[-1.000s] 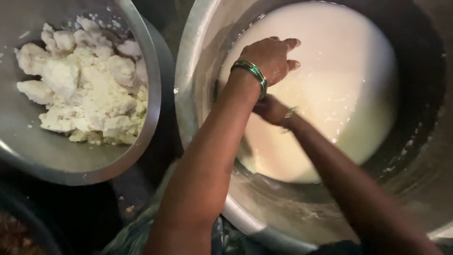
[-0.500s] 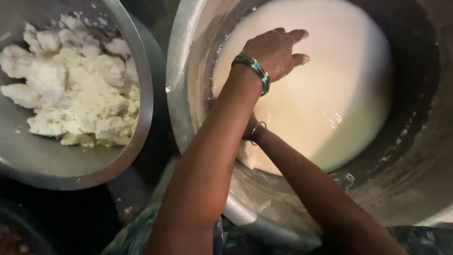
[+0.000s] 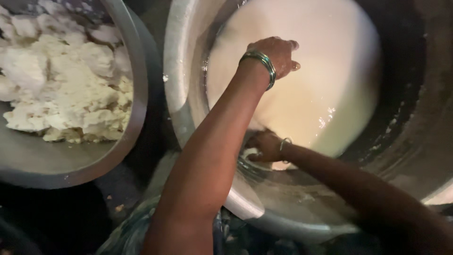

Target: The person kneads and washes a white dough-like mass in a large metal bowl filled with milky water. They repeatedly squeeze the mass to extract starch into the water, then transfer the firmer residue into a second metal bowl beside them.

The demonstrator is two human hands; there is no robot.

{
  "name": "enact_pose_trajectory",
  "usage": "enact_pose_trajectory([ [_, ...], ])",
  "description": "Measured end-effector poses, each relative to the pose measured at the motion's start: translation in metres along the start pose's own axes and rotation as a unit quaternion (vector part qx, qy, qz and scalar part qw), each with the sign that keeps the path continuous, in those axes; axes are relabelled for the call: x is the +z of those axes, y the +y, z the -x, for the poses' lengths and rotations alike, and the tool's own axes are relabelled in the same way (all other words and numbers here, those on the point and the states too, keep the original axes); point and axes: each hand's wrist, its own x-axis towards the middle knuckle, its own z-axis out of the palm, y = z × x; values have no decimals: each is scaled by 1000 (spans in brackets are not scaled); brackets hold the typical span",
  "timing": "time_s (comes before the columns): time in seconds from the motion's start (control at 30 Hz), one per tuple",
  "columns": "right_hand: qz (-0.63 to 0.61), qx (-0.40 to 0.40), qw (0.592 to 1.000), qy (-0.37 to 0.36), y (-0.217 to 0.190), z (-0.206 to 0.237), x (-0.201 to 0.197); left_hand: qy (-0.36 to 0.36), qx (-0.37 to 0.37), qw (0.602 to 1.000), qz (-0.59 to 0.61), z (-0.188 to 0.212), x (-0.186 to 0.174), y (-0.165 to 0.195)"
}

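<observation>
Since 0.5 s ago the right hand (image 3: 265, 146) is sliding lower, to 6 o'clock of the milk (image 3: 306, 80), grip unclear; left hand (image 3: 276, 54) is curling loosely, empty, over the pot (image 3: 184, 85).

Surface: dark floor (image 3: 71, 217), dim and hard to make out.
Left: metal bowl (image 3: 137, 118) holding white crumbly lumps.
Right: large metal pot (image 3: 181, 94) of white liquid, just beside the bowl.

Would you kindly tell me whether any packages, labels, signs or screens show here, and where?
None in view: only a big metal pot of white liquid with both hands in it, and a metal bowl of white curd lumps on its left.
</observation>
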Motion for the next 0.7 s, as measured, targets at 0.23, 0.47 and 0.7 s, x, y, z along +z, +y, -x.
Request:
enact_pose_trajectory([
  [0.23, -162, 129, 942, 265, 96, 17, -85, -62, -37, 997, -28, -21, 39, -14],
  [0.47, -15, 116, 914, 388, 133, 33, -137, -88, -23, 991, -100, -18, 93, -10],
  [0.7, -105, 159, 944, 270, 140, 30, -97, -139, -34, 983, -116, -11, 134, 7],
])
